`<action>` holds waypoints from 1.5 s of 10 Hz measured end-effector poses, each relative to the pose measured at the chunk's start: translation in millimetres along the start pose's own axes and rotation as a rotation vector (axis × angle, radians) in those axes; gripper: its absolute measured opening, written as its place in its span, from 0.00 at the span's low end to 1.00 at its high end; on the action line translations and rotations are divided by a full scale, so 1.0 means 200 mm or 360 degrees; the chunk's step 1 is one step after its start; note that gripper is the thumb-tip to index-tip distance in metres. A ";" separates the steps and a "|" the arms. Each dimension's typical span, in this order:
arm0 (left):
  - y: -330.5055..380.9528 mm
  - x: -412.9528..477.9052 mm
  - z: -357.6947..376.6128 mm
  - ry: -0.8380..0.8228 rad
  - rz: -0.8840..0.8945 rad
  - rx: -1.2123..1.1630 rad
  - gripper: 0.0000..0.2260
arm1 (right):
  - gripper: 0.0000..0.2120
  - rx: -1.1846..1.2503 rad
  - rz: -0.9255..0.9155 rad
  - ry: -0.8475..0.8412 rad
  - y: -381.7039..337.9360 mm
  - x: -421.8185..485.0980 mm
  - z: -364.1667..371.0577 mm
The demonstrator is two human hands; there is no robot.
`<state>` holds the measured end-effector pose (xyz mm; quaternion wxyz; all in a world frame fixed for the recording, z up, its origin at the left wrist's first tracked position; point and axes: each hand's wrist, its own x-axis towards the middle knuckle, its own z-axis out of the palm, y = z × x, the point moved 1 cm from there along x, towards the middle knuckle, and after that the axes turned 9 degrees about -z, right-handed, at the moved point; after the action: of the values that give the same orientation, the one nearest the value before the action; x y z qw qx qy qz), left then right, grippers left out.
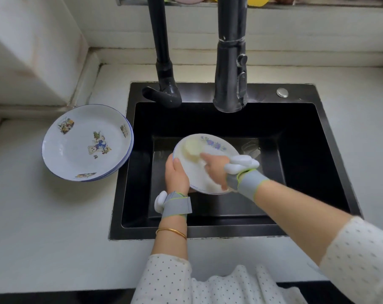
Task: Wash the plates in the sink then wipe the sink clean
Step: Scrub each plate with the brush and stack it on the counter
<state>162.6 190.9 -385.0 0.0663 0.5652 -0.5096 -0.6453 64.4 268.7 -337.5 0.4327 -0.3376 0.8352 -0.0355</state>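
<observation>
A white plate with a blue flower print is held tilted over the black sink. My left hand grips its left rim, thumb on the face. My right hand lies on the plate's face with fingers spread and blurred. A pale round patch, maybe a sponge or foam, sits on the plate just beyond the fingers. A stack of white plates with cartoon prints and blue rims rests on the counter left of the sink.
Two black faucets rise behind the sink, their heads over its back edge. A round silver button sits on the sink's back right rim. Pale counter surrounds the sink; a wall corner stands at the left.
</observation>
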 end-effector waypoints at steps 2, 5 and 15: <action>-0.01 0.04 -0.05 0.0034 -0.0021 0.0007 0.17 | 0.19 0.0067 0.0213 -0.0122 0.11 -0.24 0.01; 0.05 -0.05 0.04 -0.0276 -0.0080 0.0104 0.15 | 0.16 0.1342 0.0272 0.0019 -0.08 0.00 0.01; 0.02 0.08 -0.12 0.0111 0.0183 0.0073 0.17 | 0.19 0.0855 0.0092 -0.0429 0.11 -0.28 0.06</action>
<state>174.9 164.6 -388.0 0.1080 0.5585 -0.5534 -0.6084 84.4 321.8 -313.9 0.6143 -0.1889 0.7402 -0.1976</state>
